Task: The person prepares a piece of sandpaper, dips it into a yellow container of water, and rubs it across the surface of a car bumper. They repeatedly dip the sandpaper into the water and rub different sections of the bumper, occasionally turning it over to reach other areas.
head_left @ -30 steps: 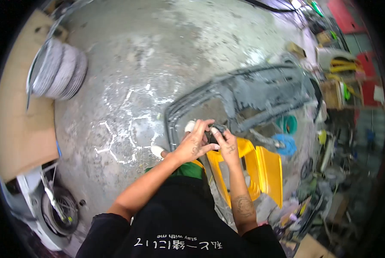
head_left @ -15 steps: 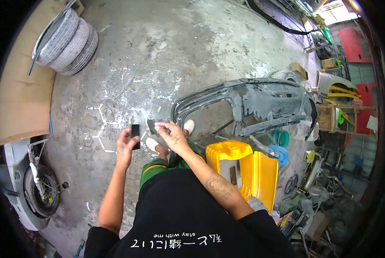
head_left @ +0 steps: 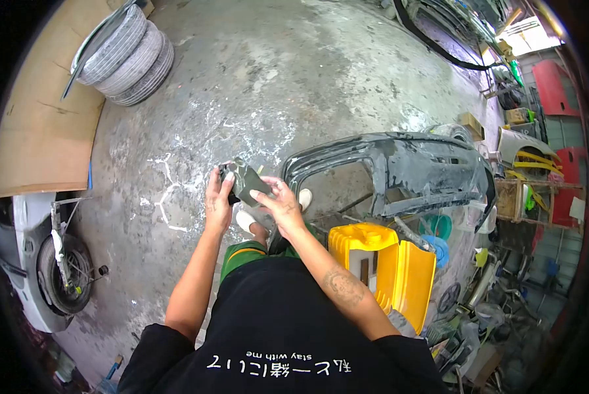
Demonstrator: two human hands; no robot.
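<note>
My left hand (head_left: 217, 202) grips a small black block (head_left: 232, 197), much of it hidden behind a dark grey-green sheet (head_left: 251, 184). The sheet is bent, with its upper left part against the block, and the left thumb rests near that edge. My right hand (head_left: 283, 202) holds the sheet's right side between thumb and fingers. Both hands are close together in front of my body, above the floor. Just right of them stands a grey, patchy car bumper (head_left: 412, 164).
A yellow plastic part (head_left: 406, 269) lies at my right, near a blue basin (head_left: 435, 249) and a green bucket (head_left: 439, 226). Stacked tyres (head_left: 133, 62) stand at upper left, a car wheel (head_left: 64, 272) at lower left. Shelves and red panels (head_left: 554, 88) line the right.
My hands have come together, bringing the sheet from the right hand against the block in the left. The sheet now shows broadly. The whole view has shifted slightly.
</note>
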